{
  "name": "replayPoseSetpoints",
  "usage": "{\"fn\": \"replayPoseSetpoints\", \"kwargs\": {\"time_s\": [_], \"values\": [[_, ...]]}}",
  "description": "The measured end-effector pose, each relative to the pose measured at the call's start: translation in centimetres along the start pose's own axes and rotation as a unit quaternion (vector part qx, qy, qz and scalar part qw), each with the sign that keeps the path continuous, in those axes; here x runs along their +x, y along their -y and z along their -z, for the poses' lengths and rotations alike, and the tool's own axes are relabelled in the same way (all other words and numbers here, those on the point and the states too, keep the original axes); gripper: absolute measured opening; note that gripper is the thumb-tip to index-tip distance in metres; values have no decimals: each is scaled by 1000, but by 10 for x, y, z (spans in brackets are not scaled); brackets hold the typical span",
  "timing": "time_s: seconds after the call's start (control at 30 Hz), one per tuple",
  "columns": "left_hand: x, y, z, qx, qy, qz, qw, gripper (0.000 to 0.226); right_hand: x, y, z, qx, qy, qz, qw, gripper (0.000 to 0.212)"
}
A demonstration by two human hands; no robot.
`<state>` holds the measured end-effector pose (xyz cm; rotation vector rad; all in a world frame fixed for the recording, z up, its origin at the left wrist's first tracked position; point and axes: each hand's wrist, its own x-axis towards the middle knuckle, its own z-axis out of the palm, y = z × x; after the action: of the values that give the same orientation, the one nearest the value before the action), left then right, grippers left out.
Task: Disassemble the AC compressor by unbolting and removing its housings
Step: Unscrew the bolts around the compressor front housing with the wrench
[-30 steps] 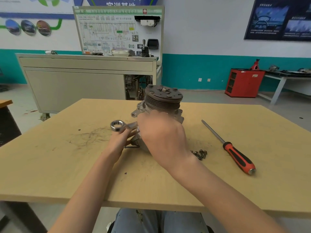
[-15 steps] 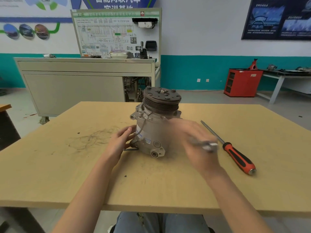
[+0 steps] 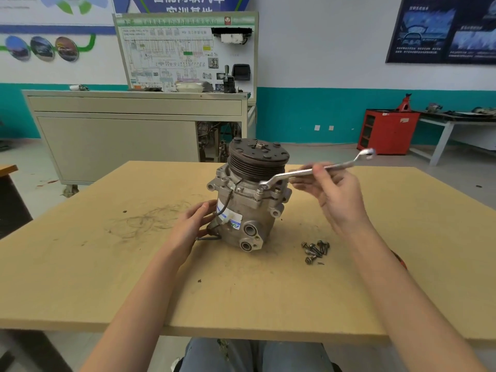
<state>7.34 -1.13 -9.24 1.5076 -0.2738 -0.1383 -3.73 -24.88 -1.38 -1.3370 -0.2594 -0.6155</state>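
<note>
The grey AC compressor (image 3: 245, 208) stands upright on the wooden table (image 3: 107, 277), its dark grooved pulley on top. My left hand (image 3: 192, 224) rests flat against its lower left side, fingers apart. My right hand (image 3: 331, 189) grips the middle of a silver ring wrench (image 3: 303, 171). The wrench's near ring end sits at a bolt on the compressor's upper flange, right of the pulley. Its far end points up and to the right. Several removed bolts (image 3: 315, 249) lie in a pile on the table, right of the compressor.
A sliver of a red screwdriver handle (image 3: 400, 260) shows behind my right forearm. Dark scuff marks cover the table left of the compressor. Beyond the table stand a beige training cabinet (image 3: 120, 135) and a red cabinet (image 3: 386, 131).
The wrench passed from beside my left hand into my right hand, which swung right and rose; its ring end now sits at the upper flange. My left hand stayed on the compressor.
</note>
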Motion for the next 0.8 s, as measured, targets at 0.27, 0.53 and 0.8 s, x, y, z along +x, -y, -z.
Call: {"fn": "replayPoseSetpoints", "kwargs": {"time_s": [0.27,0.53,0.8], "values": [[-1,0,0,8,6,-2,1000,25,-21,40,-70,-580,28,423,695,25],[-1,-1,-3,0,-15,-14,1000,22,-48,19,-113,-722,57,407,556,19],[2,1,-3,-6,-14,-2,1000,19,-48,8,-94,-631,29,459,624,22]]}}
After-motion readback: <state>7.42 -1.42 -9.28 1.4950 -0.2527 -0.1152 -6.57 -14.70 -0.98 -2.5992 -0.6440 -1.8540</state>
